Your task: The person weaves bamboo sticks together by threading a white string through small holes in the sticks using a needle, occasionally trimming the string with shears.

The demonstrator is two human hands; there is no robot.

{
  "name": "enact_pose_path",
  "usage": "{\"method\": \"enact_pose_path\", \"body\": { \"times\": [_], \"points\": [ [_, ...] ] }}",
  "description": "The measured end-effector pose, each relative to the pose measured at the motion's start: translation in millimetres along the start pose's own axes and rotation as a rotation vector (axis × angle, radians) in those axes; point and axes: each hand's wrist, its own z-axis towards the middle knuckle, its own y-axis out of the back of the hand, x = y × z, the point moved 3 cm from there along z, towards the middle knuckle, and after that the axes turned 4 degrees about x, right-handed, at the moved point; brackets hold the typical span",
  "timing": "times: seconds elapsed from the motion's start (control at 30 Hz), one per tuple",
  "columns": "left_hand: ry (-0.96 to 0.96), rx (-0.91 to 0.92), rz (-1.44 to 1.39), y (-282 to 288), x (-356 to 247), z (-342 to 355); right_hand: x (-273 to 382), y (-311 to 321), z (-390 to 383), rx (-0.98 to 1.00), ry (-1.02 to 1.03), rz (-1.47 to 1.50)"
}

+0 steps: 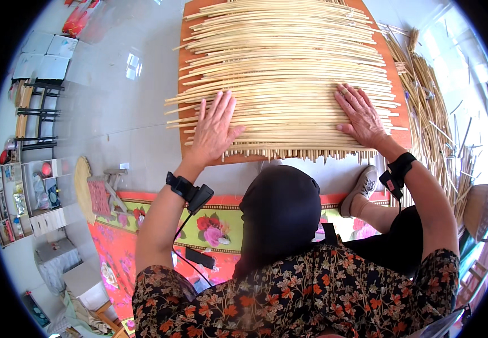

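Many straw-coloured stalks (294,67) lie side by side, running left to right, over a reddish-brown board (402,127). At the near edge, ends of stalks (289,153) running the other way poke out beneath them. My left hand (214,130) rests on the left part of this layer, fingers stretched and thumb apart. On the right part, my right hand (362,117) presses flat with its fingers extended. Neither hand grips a stalk. The stalk tips are uneven along both sides.
Loose stalks (424,96) are heaped on the floor right of the board, with a round basket (478,211) nearer me. A floral mat (123,265) spreads below, holding a dark flat phone-like object (200,258). Left stand a small folding stool (100,194) and a shelf (24,197).
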Motion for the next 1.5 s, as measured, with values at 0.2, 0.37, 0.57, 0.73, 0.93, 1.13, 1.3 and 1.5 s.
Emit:
{"method": "enact_pose_path", "body": {
  "times": [0.2, 0.37, 0.57, 0.73, 0.93, 1.13, 1.3, 1.5],
  "points": [
    [0.041, -0.023, -0.049, -5.8, -2.9, -3.0, 2.2, 1.8, 0.6, 0.012, 0.003, 0.005],
    [0.048, -0.021, -0.083, -4.3, -3.4, -5.1, 4.4, 5.5, 1.1, 0.050, -0.015, 0.072],
    [0.014, -0.001, -0.073, 6.6, -4.9, -1.0, -0.4, 0.9, 1.5, 0.039, -0.009, 0.080],
    [-0.075, -0.012, -0.107, 41.3, -5.9, 40.7, 0.3, 6.5, 3.1, 0.069, -0.003, 0.086],
    [-0.093, -0.126, -0.003, 52.2, 39.3, 168.6, -1.8, 9.0, 3.4, 0.083, 0.009, 0.097],
    [0.081, -0.088, -0.019, 44.3, 92.5, 296.2, -5.0, 9.2, 4.2, 0.105, 0.001, 0.132],
    [0.206, -0.043, -0.070, 25.2, 111.7, 343.2, -3.9, 10.9, 6.3, 0.130, -0.003, 0.146],
    [0.191, -0.009, -0.107, 4.5, 117.9, 354.1, -6.1, 13.4, 6.5, 0.157, -0.013, 0.147]
  ]
}}
